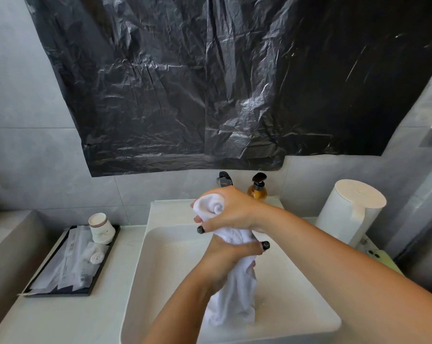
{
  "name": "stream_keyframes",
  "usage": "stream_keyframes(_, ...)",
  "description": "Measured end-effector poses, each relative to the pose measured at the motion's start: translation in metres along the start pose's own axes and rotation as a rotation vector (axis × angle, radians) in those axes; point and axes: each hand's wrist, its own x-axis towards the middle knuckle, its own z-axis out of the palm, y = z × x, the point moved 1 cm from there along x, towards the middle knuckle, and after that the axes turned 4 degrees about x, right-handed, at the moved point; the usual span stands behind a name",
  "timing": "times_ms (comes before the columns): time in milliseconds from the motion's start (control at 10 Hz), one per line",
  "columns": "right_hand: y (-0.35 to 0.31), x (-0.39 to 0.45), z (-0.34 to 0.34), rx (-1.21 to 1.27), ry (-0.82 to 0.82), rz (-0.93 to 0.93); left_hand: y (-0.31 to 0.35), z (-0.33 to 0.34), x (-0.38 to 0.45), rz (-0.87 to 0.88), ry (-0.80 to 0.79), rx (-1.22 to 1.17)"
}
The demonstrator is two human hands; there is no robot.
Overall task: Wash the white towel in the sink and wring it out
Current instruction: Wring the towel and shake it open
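The white towel (231,289) is being held upright over the basin of the white sink (160,264), at the lower centre of the frame, twisted into a rope with its loose tail hanging down into the bowl. Its upper, rolled end is being gripped by the right hand (231,211), whose fingers are curled fully round the cloth; just below, the middle of the twist is being clasped by the left hand (228,256), thumb wrapped across the front. Wringing is judged to be under way. The cloth is being treated as soft, limp and probably heavy with water, so it is best taken in two close fists on the twisted section, where it will not slip. Behind the hands, a dark faucet (224,178) and an amber pump bottle (257,187) are being partly hidden. At the lower left, paper cups (101,227) are lying on a black tray (61,291) of wrapped toiletries; printing on both is being shown too small to be read.
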Motion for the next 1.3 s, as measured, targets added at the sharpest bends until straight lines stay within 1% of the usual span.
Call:
stream_keyframes(100,0.006,-0.003,0.003,0.21,0.005,-0.046,0.006,0.005,0.0,-0.124,0.0,0.001)
stream_keyframes(200,0.011,-0.004,0.006,0.54,-0.013,-0.113,0.014,0.005,0.002,-0.255,-0.064,0.069)
stream_keyframes(300,0.009,-0.003,0.01,0.665,-0.019,-0.086,0.011,0.005,0.006,-0.302,-0.041,0.175)
stream_keyframes(400,0.007,0.001,0.014,0.632,-0.01,0.023,-0.001,0.005,0.009,-0.262,0.134,0.199)
stream_keyframes(500,0.005,0.004,0.016,0.432,0.069,0.07,-0.006,0.009,0.01,-0.211,0.163,0.316)
stream_keyframes(600,0.006,0.007,0.02,0.345,0.184,0.124,-0.006,0.009,0.012,-0.222,0.202,0.341)
stream_keyframes(700,0.011,0.014,0.028,0.587,0.181,0.235,-0.01,0.01,0.012,-0.238,0.231,0.36)
stream_keyframes(800,0.019,0.023,0.031,0.663,0.26,0.261,-0.016,0.01,0.017,-0.243,0.26,0.38)
stream_keyframes(900,0.024,0.025,0.033,0.739,0.338,0.299,-0.024,0.01,0.015,-0.269,0.298,0.346)
stream_keyframes(1000,0.031,0.024,0.036,0.72,0.388,0.336,-0.027,0.014,0.011,-0.317,0.396,0.281)
stream_keyframes(1100,0.045,0.021,0.037,0.746,0.408,0.339,-0.043,0.01,0.015,-0.243,0.284,0.378)
stream_keyframes(1200,0.046,0.014,0.032,0.664,0.409,0.207,-0.034,0.008,0.02,-0.249,0.302,0.383)
stream_keyframes(1300,0.053,0.005,0.014,0.666,0.362,0.05,-0.014,0.006,0.021,-0.242,0.302,0.236)
